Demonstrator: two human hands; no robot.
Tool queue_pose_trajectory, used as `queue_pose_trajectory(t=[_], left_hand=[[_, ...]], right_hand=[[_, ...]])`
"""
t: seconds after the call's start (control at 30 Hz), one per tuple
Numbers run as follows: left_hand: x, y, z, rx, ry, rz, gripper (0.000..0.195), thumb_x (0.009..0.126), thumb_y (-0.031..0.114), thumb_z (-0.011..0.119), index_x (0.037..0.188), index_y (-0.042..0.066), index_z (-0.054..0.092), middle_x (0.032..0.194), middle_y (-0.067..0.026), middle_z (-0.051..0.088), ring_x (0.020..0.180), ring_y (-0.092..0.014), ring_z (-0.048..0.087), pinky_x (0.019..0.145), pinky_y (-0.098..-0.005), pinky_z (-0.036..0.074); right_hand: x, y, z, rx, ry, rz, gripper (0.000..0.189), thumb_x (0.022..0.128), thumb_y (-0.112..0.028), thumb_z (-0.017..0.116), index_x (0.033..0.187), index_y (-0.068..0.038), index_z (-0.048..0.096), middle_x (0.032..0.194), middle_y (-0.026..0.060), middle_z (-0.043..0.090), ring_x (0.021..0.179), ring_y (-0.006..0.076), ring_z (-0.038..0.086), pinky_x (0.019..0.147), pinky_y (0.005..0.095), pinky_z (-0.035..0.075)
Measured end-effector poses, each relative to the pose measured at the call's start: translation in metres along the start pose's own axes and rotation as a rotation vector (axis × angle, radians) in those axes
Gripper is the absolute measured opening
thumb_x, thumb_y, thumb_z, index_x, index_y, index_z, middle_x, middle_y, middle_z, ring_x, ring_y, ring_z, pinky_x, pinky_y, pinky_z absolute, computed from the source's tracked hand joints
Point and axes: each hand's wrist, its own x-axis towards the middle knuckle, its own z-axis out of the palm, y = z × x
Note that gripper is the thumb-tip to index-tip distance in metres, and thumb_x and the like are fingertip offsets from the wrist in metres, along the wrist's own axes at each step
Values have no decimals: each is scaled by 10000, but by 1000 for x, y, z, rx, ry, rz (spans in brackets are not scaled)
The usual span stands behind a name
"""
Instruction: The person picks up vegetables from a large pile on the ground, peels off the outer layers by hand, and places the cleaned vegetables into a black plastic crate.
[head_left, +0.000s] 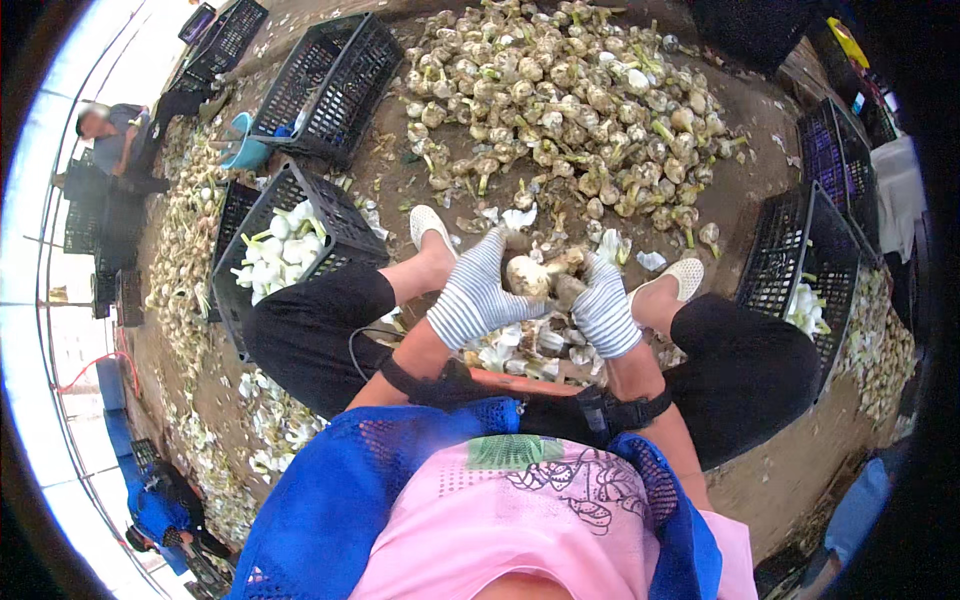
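Note:
My left hand (480, 289), in a striped knit glove with dirty fingers, holds a garlic bulb (527, 277) by its side. The gloved right hand (604, 304) is closed around the dirty stem and roots end (566, 264) beside that bulb; whether this belongs to the same bulb or another, I cannot tell. Below both hands, loose garlic skins and pieces (504, 351) lie behind the rim of an orange container (525, 382) at my lap. Just beyond my fingers, white peelings (519, 217) lie on the ground between my feet.
A big heap of unpeeled garlic (555, 97) lies ahead. A black crate with white bulbs (281, 251) stands at left, another crate (776, 255) at right. Farther left are an empty-looking crate (326, 86), a turquoise basin (246, 146) and a seated person (116, 139); another person (161, 510) is lower left.

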Motion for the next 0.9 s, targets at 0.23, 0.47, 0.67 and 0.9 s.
queue_pose_trajectory(t=[0.23, 0.47, 0.67, 0.9], left_hand=[[3, -6, -10, -221, 257, 127, 395, 689, 177, 649, 1004, 27, 464, 925, -105, 518, 807, -197, 539, 656, -279, 473], [-11, -11, -4, 564, 197, 373, 618, 538, 261, 749, 1065, 48, 506, 1020, -194, 487, 903, -360, 501, 776, -418, 422], [-2, 5, 0, 376, 198, 445, 603, 537, 190, 752, 1050, 20, 485, 988, -175, 486, 909, -313, 499, 779, -384, 420], [0, 5, 3, -249, 242, 183, 624, 654, 298, 724, 1113, 6, 417, 1010, -103, 502, 928, -178, 500, 805, -291, 418]], right_hand=[[-6, 3, -3, 59, -82, 160, 178, 769, -153, 566, 848, 7, 562, 790, 57, 570, 665, 113, 527, 582, 241, 448], [-4, 2, 12, 282, -40, 146, 274, 734, -154, 613, 938, 4, 521, 818, 80, 559, 694, 153, 540, 627, 264, 463], [7, 25, 9, 450, 63, 314, 283, 700, 18, 558, 978, 15, 505, 750, 74, 558, 660, 143, 520, 562, 256, 443], [8, 18, -15, 158, -105, 59, 349, 773, -264, 609, 1010, -13, 564, 836, 41, 603, 749, 92, 546, 648, 234, 456]])
